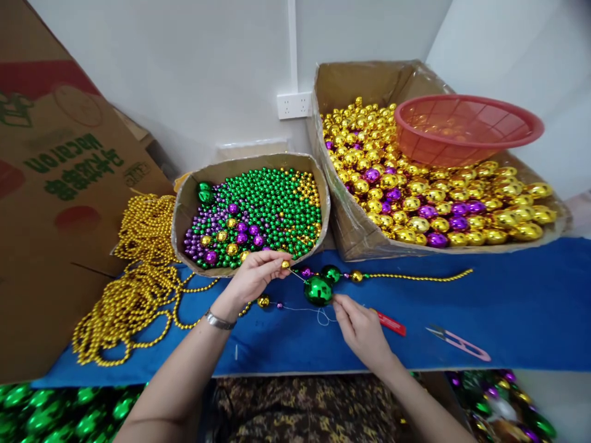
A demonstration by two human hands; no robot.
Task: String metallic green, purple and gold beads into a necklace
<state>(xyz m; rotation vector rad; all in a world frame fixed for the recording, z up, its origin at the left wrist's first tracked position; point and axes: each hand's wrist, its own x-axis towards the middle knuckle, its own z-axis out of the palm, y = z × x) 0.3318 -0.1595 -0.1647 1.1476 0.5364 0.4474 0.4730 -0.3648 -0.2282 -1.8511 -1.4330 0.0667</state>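
My left hand (263, 274), with a metal bracelet on the wrist, pinches a small gold bead (285, 264). From that bead a thin line runs to a large shiny green bead (318, 290). My right hand (362, 329) is closed at the lower right edge of the green bead; its fingertips are partly hidden. Behind it lies a strand with a smaller green bead (330, 273), purple and gold beads, and a gold bead chain (420, 278) stretching right. Below, loose white thread (325, 317) carries a gold bead (263, 301) and a small purple one.
A box of small beads (327, 212) stands behind my hands. Right of it, a larger carton (351, 237) of gold and purple beads holds a red basket (471, 126). Gold bead chains (133, 301) heap at left. A red-handled tool (391, 323) and pink thread snips (466, 346) lie on blue cloth (530, 295).
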